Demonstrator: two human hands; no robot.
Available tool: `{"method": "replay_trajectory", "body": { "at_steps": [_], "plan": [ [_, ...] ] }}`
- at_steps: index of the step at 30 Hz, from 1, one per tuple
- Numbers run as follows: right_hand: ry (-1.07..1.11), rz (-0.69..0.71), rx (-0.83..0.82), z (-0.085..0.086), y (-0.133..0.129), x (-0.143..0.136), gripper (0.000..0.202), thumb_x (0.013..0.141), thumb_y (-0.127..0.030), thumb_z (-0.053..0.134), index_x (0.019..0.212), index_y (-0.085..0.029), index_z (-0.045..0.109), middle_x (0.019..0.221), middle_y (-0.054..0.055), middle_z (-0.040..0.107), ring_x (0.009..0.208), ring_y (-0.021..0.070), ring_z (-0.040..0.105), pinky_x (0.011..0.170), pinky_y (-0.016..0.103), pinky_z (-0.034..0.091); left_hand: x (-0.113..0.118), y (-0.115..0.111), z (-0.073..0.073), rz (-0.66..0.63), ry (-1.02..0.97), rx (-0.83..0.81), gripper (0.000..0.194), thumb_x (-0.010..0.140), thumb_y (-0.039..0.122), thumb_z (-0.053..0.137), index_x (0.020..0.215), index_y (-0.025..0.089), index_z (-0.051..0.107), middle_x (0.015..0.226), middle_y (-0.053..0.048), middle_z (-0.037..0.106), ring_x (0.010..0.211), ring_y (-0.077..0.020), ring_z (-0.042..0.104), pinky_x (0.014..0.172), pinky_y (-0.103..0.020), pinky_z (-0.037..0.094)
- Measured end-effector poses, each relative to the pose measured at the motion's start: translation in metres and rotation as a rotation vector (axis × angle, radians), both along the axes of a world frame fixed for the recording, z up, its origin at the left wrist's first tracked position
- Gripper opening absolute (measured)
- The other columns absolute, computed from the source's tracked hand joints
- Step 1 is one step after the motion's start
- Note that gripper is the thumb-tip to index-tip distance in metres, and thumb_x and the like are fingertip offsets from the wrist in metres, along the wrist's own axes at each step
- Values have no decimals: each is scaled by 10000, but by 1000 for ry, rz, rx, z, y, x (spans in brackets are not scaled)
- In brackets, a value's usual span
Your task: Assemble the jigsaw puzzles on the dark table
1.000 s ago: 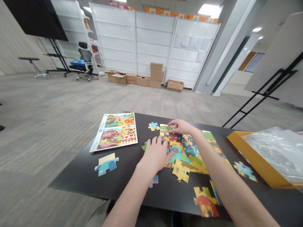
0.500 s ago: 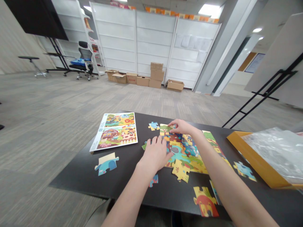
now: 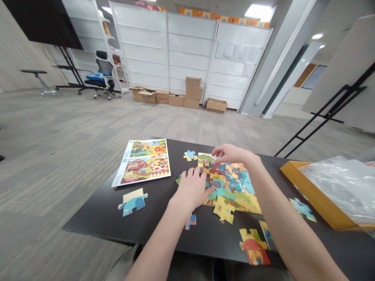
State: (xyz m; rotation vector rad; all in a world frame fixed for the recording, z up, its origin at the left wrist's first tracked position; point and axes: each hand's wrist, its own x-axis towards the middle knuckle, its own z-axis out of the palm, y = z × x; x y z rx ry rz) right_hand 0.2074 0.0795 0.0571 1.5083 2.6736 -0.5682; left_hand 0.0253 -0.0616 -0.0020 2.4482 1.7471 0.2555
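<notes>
A partly assembled jigsaw puzzle [image 3: 240, 195] lies on the black table. My left hand [image 3: 193, 189] rests at its left edge with fingers spread, holding nothing. Over the puzzle's upper part is my right hand [image 3: 228, 153], its fingers curled down at the back edge; what they may grip is hidden. A yellow piece [image 3: 223, 209] overlaps the puzzle's front edge. Loose pieces lie around: a blue and yellow one [image 3: 190, 155] behind, a red lion piece [image 3: 254, 248] in front, a blue one [image 3: 133, 201] at left, and a small one [image 3: 190, 221] beside my left wrist.
A picture sheet [image 3: 146, 162] lies at the table's back left. On the right, an orange box [image 3: 316, 199] holds clear plastic wrapping [image 3: 342, 187]. Another loose piece [image 3: 303, 209] is beside the box. Cardboard boxes [image 3: 193, 93] stand on the floor far behind.
My right hand has shifted slightly right and its forearm has swung right, uncovering more of the puzzle's right side. My left hand has barely moved.
</notes>
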Motion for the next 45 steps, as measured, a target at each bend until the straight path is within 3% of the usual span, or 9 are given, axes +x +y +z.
{"method": "replay_trajectory", "body": {
  "at_steps": [7,11,15,19,24,30,35,45],
  "plan": [
    [5,-45,112,33,-46,6,319,837,-431,698,1063,-209,738,1013,73,756,856,211,691,722,289,512,-17,8,7,-26,-95,-11,437,1019,349,429,1412,178,514,1400,-148,585,1266,-332,565,1034,-489,468],
    [40,-124,105,42,-86,21,370,842,-478,691,1097,-214,739,999,78,757,839,210,691,715,295,522,-33,7,17,-12,-134,19,410,999,350,478,1357,170,568,1361,-137,621,1247,-326,576,1029,-458,472],
    [50,-242,113,36,-120,37,328,826,-447,706,1061,-222,744,922,72,755,811,213,688,694,297,516,-41,1,23,-54,-162,-15,351,973,375,533,1245,182,642,1232,-123,692,1175,-291,626,998,-387,485],
    [88,-243,68,19,-139,44,284,804,-428,721,999,-221,730,913,71,747,784,215,678,672,301,506,-41,-2,25,-69,-165,-55,294,959,355,529,1157,203,685,1165,-102,721,1097,-266,662,960,-351,489],
    [138,-228,-41,11,-152,50,272,816,-425,689,996,-223,710,893,70,736,795,220,677,678,302,522,-66,5,30,46,-197,-120,307,928,284,497,1148,188,689,1098,-84,753,985,-237,690,828,-309,501],
    [167,-279,-3,14,-158,76,306,825,-482,656,983,-225,707,900,73,730,789,218,672,684,314,529,-102,2,31,150,-172,-280,283,822,349,606,1017,167,699,911,-69,768,838,-227,705,732,-292,487],
    [208,-271,1,14,-160,84,320,833,-502,645,989,-228,698,913,71,730,801,212,674,684,304,535,-86,-11,36,136,-180,-359,185,735,306,663,876,194,704,853,-45,762,811,-223,706,686,-277,475],
    [227,-289,17,9,-158,91,329,836,-483,654,1032,-225,703,945,79,735,821,220,675,719,320,547,-67,-25,44,65,-64,-428,258,619,322,778,840,213,704,848,-25,725,791,-229,674,639,-281,420]
  ]
}}
